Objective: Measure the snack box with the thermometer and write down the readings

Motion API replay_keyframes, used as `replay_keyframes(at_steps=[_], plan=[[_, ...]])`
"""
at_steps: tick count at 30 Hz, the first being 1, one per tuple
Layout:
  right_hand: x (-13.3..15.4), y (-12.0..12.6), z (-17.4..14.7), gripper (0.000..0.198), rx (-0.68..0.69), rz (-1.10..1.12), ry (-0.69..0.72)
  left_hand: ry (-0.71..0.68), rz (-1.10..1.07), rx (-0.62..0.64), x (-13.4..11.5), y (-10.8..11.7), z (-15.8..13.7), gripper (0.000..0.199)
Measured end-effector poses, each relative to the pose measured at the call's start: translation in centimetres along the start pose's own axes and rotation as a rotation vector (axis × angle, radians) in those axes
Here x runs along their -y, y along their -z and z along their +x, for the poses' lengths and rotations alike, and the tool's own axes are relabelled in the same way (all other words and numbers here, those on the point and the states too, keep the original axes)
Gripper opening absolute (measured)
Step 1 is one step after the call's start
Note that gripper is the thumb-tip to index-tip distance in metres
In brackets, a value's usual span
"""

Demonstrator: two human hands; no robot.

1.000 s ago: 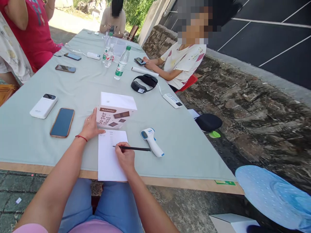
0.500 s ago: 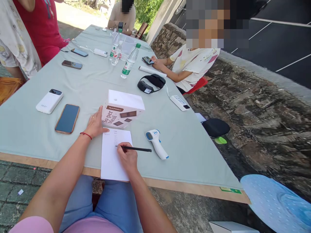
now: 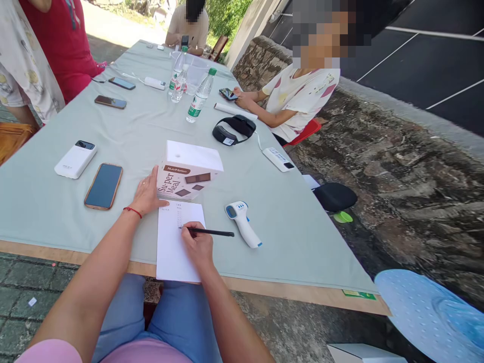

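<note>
My right hand [image 3: 198, 248] is closed round a black pen [image 3: 214, 232], its tip on a white sheet of paper [image 3: 172, 257]. Small handwriting shows on the upper part of the sheet, which reaches slightly past the table's front edge. My left hand [image 3: 146, 194] lies with fingers stretched, its thumb at the sheet's top left corner and its fingers against the left side of a white and brown "Super Meal" box [image 3: 194, 157]. The box stands just behind the paper. To the right of the pen lies a white infrared thermometer [image 3: 242, 224].
On the cloth-covered table [image 3: 295, 247] are a phone [image 3: 103, 186] and a white power bank [image 3: 76, 159] at left. A black head strap [image 3: 234, 130] and a water bottle [image 3: 200, 96] stand farther back. One person [image 3: 298, 101] sits at right holding a phone; others are at the far end and left.
The view has shifted very slightly. Both hands stay in nearly the same place, with the pen tip still on the paper.
</note>
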State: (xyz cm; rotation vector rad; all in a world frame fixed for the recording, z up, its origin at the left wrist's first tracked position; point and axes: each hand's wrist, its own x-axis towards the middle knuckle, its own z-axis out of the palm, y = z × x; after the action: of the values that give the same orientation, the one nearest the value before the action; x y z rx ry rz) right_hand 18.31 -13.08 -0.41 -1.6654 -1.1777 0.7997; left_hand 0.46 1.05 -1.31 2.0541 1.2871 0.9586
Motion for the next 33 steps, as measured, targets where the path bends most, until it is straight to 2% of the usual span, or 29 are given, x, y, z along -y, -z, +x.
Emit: replay_keyframes(at_steps=[11,22,33], plan=[[-0.4,-0.2,0.0,0.024,0.003,0.008,-0.001,0.03,0.016,0.031,-0.8,0.5,-0.1,0.135],[-1.2,-0.5,0.1,0.022,-0.016,-0.016,0.046,0.062,0.086,0.066,-2.8,1.5,-0.3,0.13],[-1.1,-0.5,0.2,0.021,-0.011,-0.012,0.057,0.085,0.085,0.086,-3.3,1.8,-0.3,0.127]])
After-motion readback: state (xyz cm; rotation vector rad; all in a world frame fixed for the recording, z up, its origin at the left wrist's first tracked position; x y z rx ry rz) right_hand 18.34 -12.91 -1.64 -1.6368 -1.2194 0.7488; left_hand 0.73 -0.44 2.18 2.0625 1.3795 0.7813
